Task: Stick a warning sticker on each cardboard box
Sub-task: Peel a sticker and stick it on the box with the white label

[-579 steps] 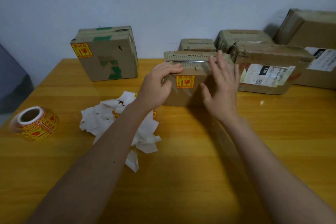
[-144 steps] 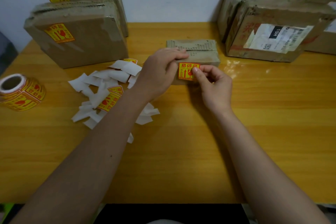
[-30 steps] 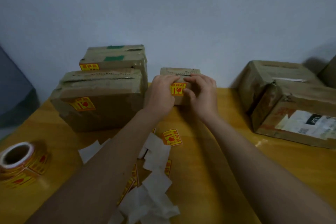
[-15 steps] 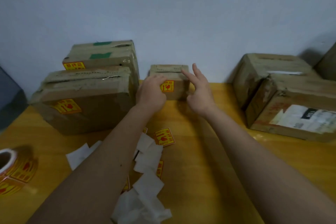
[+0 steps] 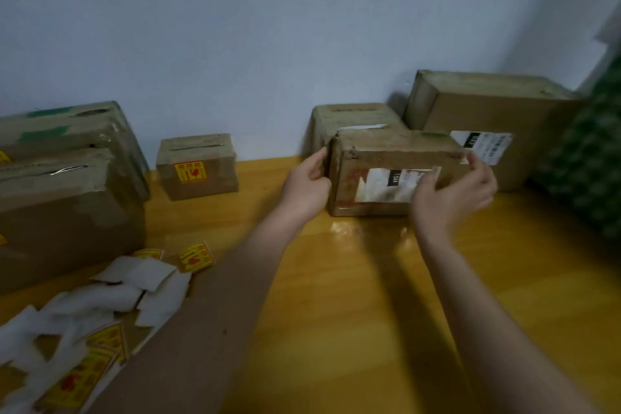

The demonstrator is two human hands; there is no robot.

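Observation:
A cardboard box with a torn white shipping label [image 5: 376, 153] stands at the back right of the wooden table [image 5: 363, 312]; no yellow sticker shows on it. My left hand [image 5: 307, 181] clasps its left edge. My right hand [image 5: 458, 193] is on its right front corner, thumb on the label, fingers over the top edge. A small box [image 5: 198, 151] with a yellow-and-red warning sticker [image 5: 190, 172] stands alone against the wall. Loose warning stickers [image 5: 195, 256] lie on the table at the left.
Two larger boxes [image 5: 67, 212] [image 5: 70, 123] stand at the far left. A plain box [image 5: 349, 116] and a big labelled box [image 5: 487, 107] sit behind the held one. White backing papers [image 5: 100, 299] litter the near left. A green patterned object [image 5: 591, 171] borders the right.
Both hands have left the small stickered box and moved right onto the box with the shipping label. The view has swung right, so the sticker roll is out of sight.

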